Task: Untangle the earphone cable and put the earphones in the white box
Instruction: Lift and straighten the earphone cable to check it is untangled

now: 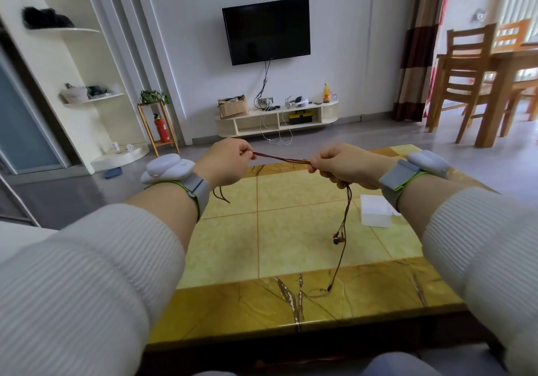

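Observation:
A dark red earphone cable (283, 159) is stretched between both hands above the table. My left hand (225, 161) pinches one end of the stretch, with short loose strands hanging below its wrist. My right hand (339, 166) grips the other end. From it the cable hangs down in several strands, the earbuds (338, 238) dangle over the table, and the plug end (329, 288) reaches the table's near border. The white box (375, 211) sits on the table to the right, partly hidden behind my right wrist.
The yellow tiled table (233, 247) lies below my hands. Both wrists wear grey bands with white devices. Wooden chairs (465, 78) and a dining table stand at the far right. A low TV shelf (276, 119) stands against the back wall.

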A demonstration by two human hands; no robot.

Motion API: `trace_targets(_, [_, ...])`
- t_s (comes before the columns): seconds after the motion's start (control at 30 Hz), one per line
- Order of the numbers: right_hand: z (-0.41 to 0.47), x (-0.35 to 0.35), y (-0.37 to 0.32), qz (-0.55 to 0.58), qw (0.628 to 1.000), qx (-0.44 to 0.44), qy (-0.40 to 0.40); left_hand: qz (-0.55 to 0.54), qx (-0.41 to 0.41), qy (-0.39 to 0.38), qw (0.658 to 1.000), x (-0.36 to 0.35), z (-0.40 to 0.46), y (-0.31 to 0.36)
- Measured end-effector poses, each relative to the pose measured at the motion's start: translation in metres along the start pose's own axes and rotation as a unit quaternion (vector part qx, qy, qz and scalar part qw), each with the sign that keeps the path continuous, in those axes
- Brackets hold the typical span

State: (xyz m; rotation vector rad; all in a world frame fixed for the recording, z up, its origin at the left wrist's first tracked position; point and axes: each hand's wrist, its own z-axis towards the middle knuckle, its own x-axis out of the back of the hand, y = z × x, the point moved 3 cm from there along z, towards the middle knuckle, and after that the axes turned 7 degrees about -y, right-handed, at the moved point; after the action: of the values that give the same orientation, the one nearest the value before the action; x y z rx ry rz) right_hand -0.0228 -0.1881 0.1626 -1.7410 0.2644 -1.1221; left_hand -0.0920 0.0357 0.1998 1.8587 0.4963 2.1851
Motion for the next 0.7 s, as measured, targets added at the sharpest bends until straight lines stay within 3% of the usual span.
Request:
trace_targets(0.33, [0.001, -0.013, -0.004, 0.113, 0.988, 0.009, -0.105, -0.053, -0.075, -0.069, 0.993, 0.006, -0.01, 0.021])
trace_targets(0.57, [0.005, -0.017, -0.022, 0.045, 0.997, 0.059, -0.034, -0.062, -0.084, -0.11, 0.988, 0.003, -0.011, 0.031])
trace_targets(0.7, [0.004, -0.016, -0.023, 0.051, 0.996, 0.055, -0.043, -0.1, -0.069, -0.106, 0.987, 0.003, -0.009, 0.029])
